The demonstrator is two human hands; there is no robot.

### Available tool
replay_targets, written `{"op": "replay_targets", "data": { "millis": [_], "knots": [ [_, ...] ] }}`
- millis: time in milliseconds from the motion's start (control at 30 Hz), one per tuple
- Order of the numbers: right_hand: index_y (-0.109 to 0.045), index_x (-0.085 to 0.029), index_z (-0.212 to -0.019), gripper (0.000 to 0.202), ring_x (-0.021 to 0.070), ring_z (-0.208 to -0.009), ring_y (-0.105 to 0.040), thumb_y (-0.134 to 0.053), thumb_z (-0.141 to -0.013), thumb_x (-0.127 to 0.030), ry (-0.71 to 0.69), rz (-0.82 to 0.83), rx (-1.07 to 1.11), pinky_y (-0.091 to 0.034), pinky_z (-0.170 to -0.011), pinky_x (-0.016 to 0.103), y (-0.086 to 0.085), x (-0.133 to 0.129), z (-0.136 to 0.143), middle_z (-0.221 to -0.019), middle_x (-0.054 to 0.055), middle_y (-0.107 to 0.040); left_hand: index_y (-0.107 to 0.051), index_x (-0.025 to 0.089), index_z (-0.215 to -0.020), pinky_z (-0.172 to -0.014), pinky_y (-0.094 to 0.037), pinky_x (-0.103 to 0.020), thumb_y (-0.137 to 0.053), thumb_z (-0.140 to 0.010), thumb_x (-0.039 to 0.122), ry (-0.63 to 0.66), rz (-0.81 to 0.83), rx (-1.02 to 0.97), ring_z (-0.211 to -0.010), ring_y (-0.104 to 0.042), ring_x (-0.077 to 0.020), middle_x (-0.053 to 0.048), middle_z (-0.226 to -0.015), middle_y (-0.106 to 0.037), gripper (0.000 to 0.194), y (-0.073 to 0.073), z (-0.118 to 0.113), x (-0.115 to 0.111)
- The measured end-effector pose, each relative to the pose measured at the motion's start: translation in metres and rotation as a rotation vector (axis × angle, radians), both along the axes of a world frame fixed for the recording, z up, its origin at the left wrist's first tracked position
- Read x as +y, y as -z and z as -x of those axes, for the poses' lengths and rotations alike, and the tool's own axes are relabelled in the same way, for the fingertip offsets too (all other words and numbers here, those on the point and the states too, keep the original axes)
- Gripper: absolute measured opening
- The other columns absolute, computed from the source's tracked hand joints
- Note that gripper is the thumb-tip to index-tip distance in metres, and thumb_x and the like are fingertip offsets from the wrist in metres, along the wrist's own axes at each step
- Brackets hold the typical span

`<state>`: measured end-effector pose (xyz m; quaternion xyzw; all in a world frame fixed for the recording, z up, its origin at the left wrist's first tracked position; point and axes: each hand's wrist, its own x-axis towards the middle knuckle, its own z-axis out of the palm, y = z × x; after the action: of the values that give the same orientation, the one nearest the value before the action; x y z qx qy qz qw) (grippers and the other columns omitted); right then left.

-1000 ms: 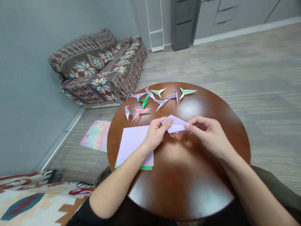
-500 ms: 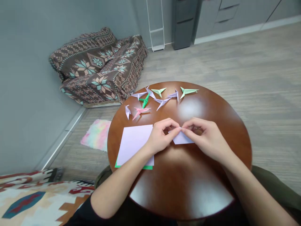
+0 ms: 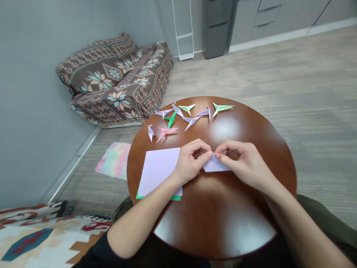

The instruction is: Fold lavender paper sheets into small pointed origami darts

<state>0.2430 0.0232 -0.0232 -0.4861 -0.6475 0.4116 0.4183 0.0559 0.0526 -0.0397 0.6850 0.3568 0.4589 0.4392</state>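
A folded lavender paper [image 3: 216,165] is pinched at its top point between both hands, over the middle of the round brown table [image 3: 217,208]. My left hand [image 3: 193,158] grips it from the left with thumb and fingertips. From the right, my right hand [image 3: 241,160] pinches the same spot, its fingertips almost touching the left ones. Fingers cover part of the paper's upper edges. Beside my left forearm lies a stack of square sheets [image 3: 158,169], lavender on top with green showing beneath.
Several folded paper birds lie along the table's far left edge, among them a pink one [image 3: 166,133], a green one [image 3: 172,119] and a pale green one [image 3: 221,108]. A covered sofa [image 3: 119,82] stands beyond the table.
The view has shifted very slightly. Both hands keep their pinch on the folded paper, with only a tiny movement at the fingertips.
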Motion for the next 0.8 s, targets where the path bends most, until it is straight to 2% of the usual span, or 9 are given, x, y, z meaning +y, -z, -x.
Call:
{"op": "replay_targets", "data": {
  "millis": [267,367,433,467,500,567,600,700,800],
  "knots": [
    [-0.067,-0.019,-0.073,0.010,0.0153,-0.063,-0.057,-0.061,-0.080,-0.016,0.053,0.073,-0.024,-0.041,-0.060,0.028,0.008,0.008,-0.014,-0.069,0.000,-0.064,-0.060,0.018,-0.076,-0.065,-0.039,-0.024,-0.068,-0.085,0.028,-0.264,0.026,-0.109,-0.068,-0.050,-0.0120,0.002,-0.072,-0.057,0.016,0.000,0.009,0.012],
    [-0.065,-0.020,-0.077,0.011,0.0167,-0.066,-0.059,-0.059,-0.084,-0.015,0.111,-0.036,-0.044,-0.045,-0.063,0.029,0.010,0.011,-0.019,-0.072,0.001,-0.064,-0.060,0.018,-0.077,-0.066,-0.039,-0.023,-0.070,-0.083,0.029,-0.336,0.132,-0.183,-0.069,-0.049,-0.0112,0.003,-0.074,-0.056,0.016,0.004,0.011,0.019],
    [-0.068,-0.020,-0.094,0.011,0.0219,-0.088,-0.067,-0.062,-0.086,-0.015,0.110,-0.234,-0.067,-0.051,-0.079,0.033,0.009,0.011,-0.020,-0.094,0.005,-0.070,-0.059,0.018,-0.077,-0.063,-0.038,-0.022,-0.072,-0.080,0.029,-0.329,0.299,-0.267,-0.067,-0.048,-0.0101,0.003,-0.073,-0.056,0.018,0.006,0.010,0.021],
    [-0.068,-0.020,-0.106,0.021,0.0254,-0.105,-0.066,-0.065,-0.086,-0.015,0.079,-0.346,-0.098,-0.051,-0.090,0.036,0.007,0.010,-0.019,-0.112,0.009,-0.070,-0.059,0.018,-0.076,-0.060,-0.037,-0.021,-0.072,-0.079,0.030,-0.308,0.365,-0.285,-0.064,-0.047,-0.0098,0.004,-0.072,-0.055,0.018,0.008,0.008,0.021],
    [-0.065,-0.020,-0.120,0.035,0.0290,-0.124,-0.060,-0.068,-0.085,-0.014,0.017,-0.447,-0.153,-0.048,-0.101,0.040,0.006,0.009,-0.017,-0.130,0.012,-0.066,-0.059,0.017,-0.076,-0.058,-0.037,-0.022,-0.072,-0.078,0.031,-0.279,0.417,-0.291,-0.062,-0.047,-0.0097,0.004,-0.070,-0.055,0.019,0.008,0.007,0.021],
    [-0.063,-0.021,-0.126,0.040,0.0306,-0.135,-0.054,-0.068,-0.087,-0.012,-0.066,-0.550,-0.290,-0.041,-0.110,0.045,0.006,0.008,-0.012,-0.144,0.014,-0.059,-0.061,0.016,-0.074,-0.055,-0.037,-0.022,-0.072,-0.076,0.032,-0.203,0.505,-0.286,-0.058,-0.049,-0.0100,0.003,-0.067,-0.055,0.019,0.009,0.004,0.018],
    [-0.063,-0.021,-0.125,0.038,0.0302,-0.132,-0.056,-0.068,-0.089,-0.011,-0.086,-0.585,-0.346,-0.041,-0.109,0.046,0.006,0.008,-0.010,-0.141,0.014,-0.062,-0.062,0.015,-0.073,-0.054,-0.038,-0.022,-0.073,-0.074,0.032,-0.164,0.543,-0.283,-0.057,-0.050,-0.0100,0.002,-0.066,-0.056,0.020,0.009,0.002,0.016],
    [-0.068,-0.021,-0.107,0.019,0.0248,-0.104,-0.069,-0.065,-0.093,-0.009,-0.092,-0.679,-0.392,-0.045,-0.095,0.042,0.010,0.008,-0.006,-0.108,0.007,-0.076,-0.065,0.013,-0.070,-0.054,-0.041,-0.023,-0.078,-0.071,0.036,-0.058,0.642,-0.258,-0.056,-0.051,-0.0103,0.000,-0.064,-0.057,0.026,0.007,0.001,0.012],
    [-0.069,-0.021,-0.093,0.010,0.0208,-0.083,-0.070,-0.066,-0.094,-0.012,-0.025,-0.667,-0.298,-0.047,-0.083,0.038,0.011,0.009,-0.007,-0.089,0.004,-0.077,-0.071,0.013,-0.080,-0.066,-0.051,-0.026,-0.074,-0.080,0.051,0.021,0.621,-0.255,-0.073,-0.063,-0.0160,-0.006,-0.080,-0.067,0.038,0.005,0.003,0.011]
  ]
}}
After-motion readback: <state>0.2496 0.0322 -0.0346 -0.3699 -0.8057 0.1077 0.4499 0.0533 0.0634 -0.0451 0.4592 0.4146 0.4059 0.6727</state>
